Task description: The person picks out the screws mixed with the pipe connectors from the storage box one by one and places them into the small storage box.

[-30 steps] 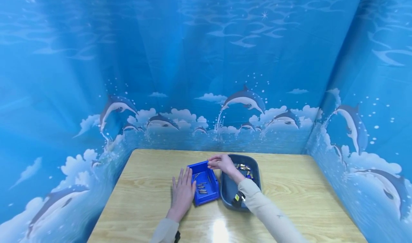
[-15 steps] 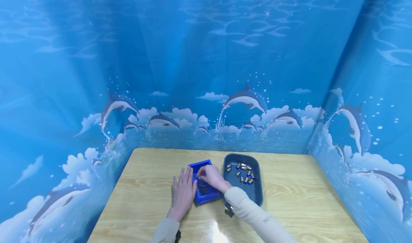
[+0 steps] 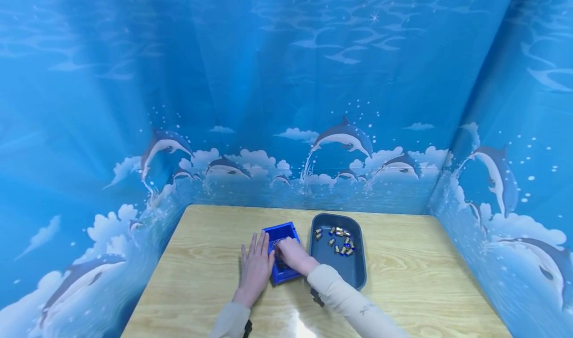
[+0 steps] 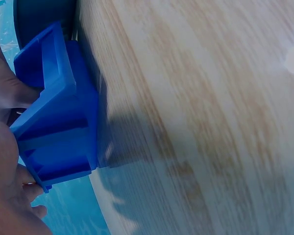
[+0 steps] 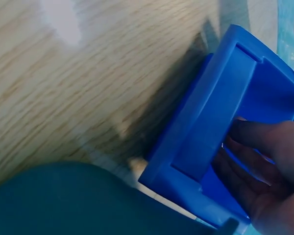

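Note:
A blue plastic bin (image 3: 286, 277) stands on the table with thin metal pins inside it, now mostly covered by my right hand. My left hand (image 3: 256, 271) rests along the bin's left wall with its fingers straight. In the left wrist view, fingertips (image 4: 33, 192) show beside the bin's outer wall. Deep inside the bin is my right hand (image 3: 293, 254), its fingers bent toward the pins. The right wrist view shows its thumb (image 5: 255, 134) and fingers close together with a small glint between them; I cannot tell whether they hold a pin.
Right of the bin stands a dark blue-grey tray (image 3: 361, 263), with several brass fittings (image 3: 337, 249) with blue ends lying in it. The wooden table (image 3: 403, 278) meets a dolphin-print curtain (image 3: 250, 189) at its back and sides.
My right hand has moved from the bin's far right corner leftward and down into the bin, uncovering the fittings in the tray. The left hand stays at the bin's left wall.

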The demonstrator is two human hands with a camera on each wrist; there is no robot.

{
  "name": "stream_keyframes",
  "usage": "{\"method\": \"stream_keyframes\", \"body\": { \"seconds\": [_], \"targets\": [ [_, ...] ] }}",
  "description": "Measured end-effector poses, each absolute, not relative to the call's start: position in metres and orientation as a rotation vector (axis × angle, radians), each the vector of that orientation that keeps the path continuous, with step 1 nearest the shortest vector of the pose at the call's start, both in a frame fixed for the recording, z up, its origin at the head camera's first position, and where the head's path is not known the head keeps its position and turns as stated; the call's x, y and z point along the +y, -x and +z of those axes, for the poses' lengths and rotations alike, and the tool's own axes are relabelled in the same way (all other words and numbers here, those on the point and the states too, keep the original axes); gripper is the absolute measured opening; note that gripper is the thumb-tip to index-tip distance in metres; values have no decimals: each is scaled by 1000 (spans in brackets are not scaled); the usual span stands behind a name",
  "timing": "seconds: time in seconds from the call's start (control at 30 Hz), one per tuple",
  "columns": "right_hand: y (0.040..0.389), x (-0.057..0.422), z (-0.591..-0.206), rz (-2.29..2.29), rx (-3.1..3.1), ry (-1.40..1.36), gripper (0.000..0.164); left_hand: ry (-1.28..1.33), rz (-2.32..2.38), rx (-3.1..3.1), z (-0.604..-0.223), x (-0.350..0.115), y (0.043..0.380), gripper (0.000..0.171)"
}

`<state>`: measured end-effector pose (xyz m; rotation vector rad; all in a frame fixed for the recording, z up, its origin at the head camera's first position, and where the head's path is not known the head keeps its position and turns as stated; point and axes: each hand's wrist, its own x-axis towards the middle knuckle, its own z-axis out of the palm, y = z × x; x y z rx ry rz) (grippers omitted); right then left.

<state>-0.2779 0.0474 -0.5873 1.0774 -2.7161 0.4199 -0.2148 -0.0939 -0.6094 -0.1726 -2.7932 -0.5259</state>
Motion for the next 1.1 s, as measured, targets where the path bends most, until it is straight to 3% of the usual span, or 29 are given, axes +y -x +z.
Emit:
{"method": "stream_keyframes", "body": {
  "seconds": [0.23,0.47,0.63,0.9,1.1],
  "targets": [
    [276,48,-589,412,-2730,-1090,27,174,-553,-2765,-608,-93,214,57],
    [281,48,-584,475,-2750,-1049,12,171,-529,-2778,-609,-93,214,57],
    [287,50,-575,795,-2837,-900,5,163,-525,-2788,-610,-94,215,57],
    [290,70,-559,1513,-2842,-631,15,146,-542,-2791,-611,-92,216,58],
    [294,98,-544,1666,-2762,-467,21,129,-540,-2814,-611,-93,216,59]
  ]
}}
